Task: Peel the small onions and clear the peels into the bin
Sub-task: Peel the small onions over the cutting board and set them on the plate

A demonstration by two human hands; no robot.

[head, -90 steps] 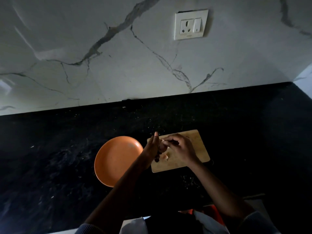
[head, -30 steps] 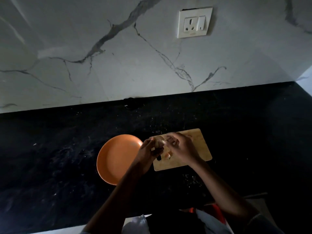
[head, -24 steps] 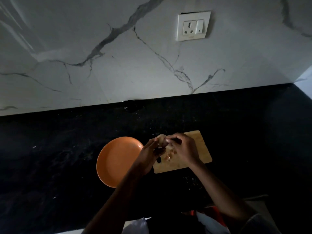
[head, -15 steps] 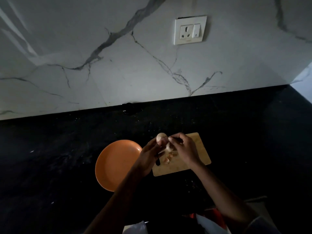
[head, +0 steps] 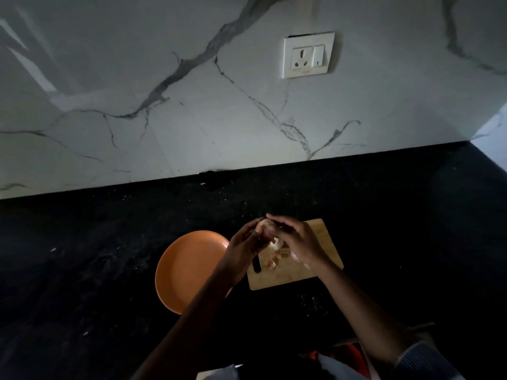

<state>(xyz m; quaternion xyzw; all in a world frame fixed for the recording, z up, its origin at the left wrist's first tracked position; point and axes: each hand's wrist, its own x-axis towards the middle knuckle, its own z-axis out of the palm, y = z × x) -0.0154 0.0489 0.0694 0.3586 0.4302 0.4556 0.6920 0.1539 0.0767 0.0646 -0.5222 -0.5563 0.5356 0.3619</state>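
Observation:
A small pale onion sits between my two hands above the left end of a wooden cutting board. My left hand grips the onion from the left and below. The fingers of my right hand curl over its top and pinch it. Loose bits of peel lie on the board under my hands. An orange plate with nothing on it lies left of the board, and my left forearm crosses its right edge. No bin is in view.
The board and plate lie on a dark black counter in dim light. A marble wall with a white socket stands behind. Crumbs speckle the counter in front of the board.
My hands have turned the onion between them: my right fingers now reach over its top. The onion looks paler than three seconds ago. Plate and board have stayed put.

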